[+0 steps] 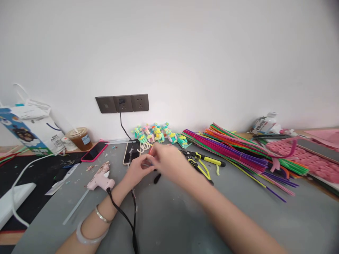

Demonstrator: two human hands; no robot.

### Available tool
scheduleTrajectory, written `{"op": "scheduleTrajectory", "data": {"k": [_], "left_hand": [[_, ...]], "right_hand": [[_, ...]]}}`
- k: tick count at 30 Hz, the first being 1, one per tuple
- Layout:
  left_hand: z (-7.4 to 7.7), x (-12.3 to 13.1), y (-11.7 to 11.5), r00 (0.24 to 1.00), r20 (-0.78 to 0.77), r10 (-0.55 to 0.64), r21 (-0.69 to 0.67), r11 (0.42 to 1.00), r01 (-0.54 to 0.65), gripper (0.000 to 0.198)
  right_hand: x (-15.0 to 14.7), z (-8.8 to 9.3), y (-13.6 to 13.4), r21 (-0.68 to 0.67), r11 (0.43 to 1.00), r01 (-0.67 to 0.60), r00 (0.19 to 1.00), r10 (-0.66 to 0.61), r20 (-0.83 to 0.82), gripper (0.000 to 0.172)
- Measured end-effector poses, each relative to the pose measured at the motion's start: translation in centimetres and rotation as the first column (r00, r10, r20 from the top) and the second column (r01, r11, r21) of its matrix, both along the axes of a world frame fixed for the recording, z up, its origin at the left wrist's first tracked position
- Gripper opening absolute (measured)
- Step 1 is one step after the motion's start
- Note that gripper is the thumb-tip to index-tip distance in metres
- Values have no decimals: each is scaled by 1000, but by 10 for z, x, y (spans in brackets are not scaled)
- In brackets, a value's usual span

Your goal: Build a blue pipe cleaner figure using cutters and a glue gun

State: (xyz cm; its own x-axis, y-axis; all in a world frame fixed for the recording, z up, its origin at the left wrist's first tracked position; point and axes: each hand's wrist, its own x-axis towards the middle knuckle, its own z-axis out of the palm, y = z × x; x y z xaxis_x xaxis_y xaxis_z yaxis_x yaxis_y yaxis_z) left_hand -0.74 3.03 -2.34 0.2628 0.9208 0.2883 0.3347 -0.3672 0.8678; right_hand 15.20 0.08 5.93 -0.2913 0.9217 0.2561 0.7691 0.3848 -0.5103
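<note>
My left hand and my right hand meet over the middle of the grey mat, fingertips pinched together. Whatever lies between them is too small and hidden to name. The right hand is slightly blurred. A small red thing shows just behind the right fingers, and a cream coiled pipe cleaner lies beyond the left ones. Right of the hands rest yellow-and-black pliers. A pink hot glue gun lies on its side, left of my left forearm. Several small pastel pipe-cleaner figures stand clustered by the wall.
Bundles of coloured pipe cleaners spread across the right side. Two phones, one pink-edged and one pale-edged, lie behind. An iced drink and a carton stand at left. A black cord crosses beneath my left wrist.
</note>
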Motion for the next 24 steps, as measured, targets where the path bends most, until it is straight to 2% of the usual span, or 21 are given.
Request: {"op": "scheduleTrajectory", "data": {"k": [2, 4, 5, 7, 10, 14, 19, 21, 24], "left_hand": [[0, 0, 1, 998, 25, -57, -73, 996, 59, 25], [0, 0, 2, 996, 32, -78, -116, 990, 81, 27], [0, 0, 3, 996, 35, -77, -122, 989, 81, 26], [1, -1, 3, 997, 23, -68, -122, 990, 71, 25], [2, -2, 3, 999, 6, -48, -126, 991, 49, 25], [3, -2, 3, 999, -6, -46, -112, 993, 45, 24], [5, -2, 2, 999, -17, -48, -93, 995, 46, 22], [6, -2, 1, 999, -15, -44, -100, 994, 42, 22], [7, -2, 1, 999, -1, -37, -106, 994, 36, 23]], "right_hand": [[43, -7, 13, -93, 988, 119, 993, -120, -4, 18], [72, -21, 23, -162, 980, 120, 992, -124, -15, 33], [82, -29, 26, -184, 976, 116, 993, -120, -10, 35], [93, -43, 28, -231, 967, 104, 994, -108, -2, 27], [100, -51, 25, -309, 945, 106, 994, -110, 4, 13], [102, -48, 23, -355, 921, 163, 986, -162, 32, 12], [97, -50, 23, -321, 923, 210, 978, -200, 65, 19], [98, -51, 23, -308, 929, 207, 978, -201, 51, 21], [105, -48, 23, -316, 936, 158, 985, -170, -10, 15]]}}
